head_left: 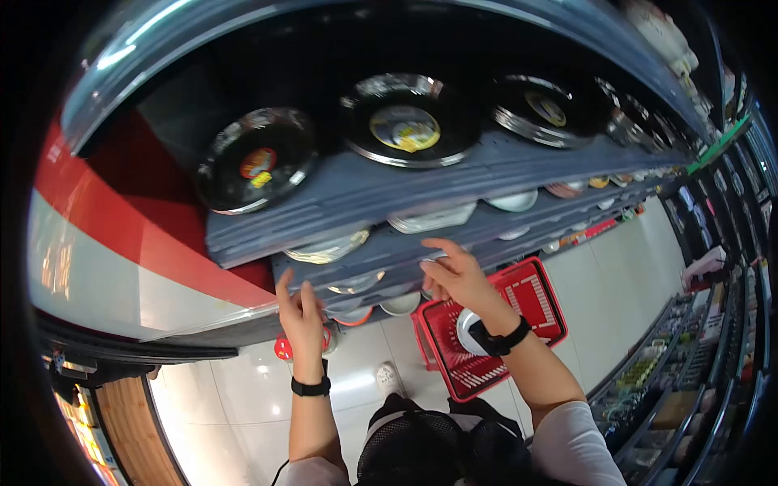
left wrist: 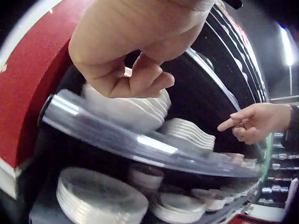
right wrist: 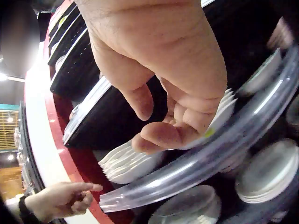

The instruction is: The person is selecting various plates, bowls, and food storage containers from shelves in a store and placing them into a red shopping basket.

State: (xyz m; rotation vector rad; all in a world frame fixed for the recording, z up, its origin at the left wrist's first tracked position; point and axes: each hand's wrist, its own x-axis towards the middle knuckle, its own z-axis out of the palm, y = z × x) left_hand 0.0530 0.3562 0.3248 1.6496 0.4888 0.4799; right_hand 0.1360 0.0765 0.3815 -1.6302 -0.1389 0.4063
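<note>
Left-hand stack: a pile of white, wavy-edged, glossy dishes sits on the dark shelf with a clear rounded front edge, forward and slightly right of the bare left hand, which is the nearer one.
Right-hand stack: I see a second pile of white, wavy-edged dishes farther right along that shelf, forward of the bare right hand and nearer to it.
Long axis: the row of piles runs along the shelf edge; each dish's own long axis I cannot tell.
Hands: both look released, fingers loosely bent and index fingers reaching out, with nothing grasped.
Dish look: nested closely, rims rippling in parallel; by the right hand I make out a small yellow-green patch.
Below: round white bowls stand nested on the next shelf.
</note>
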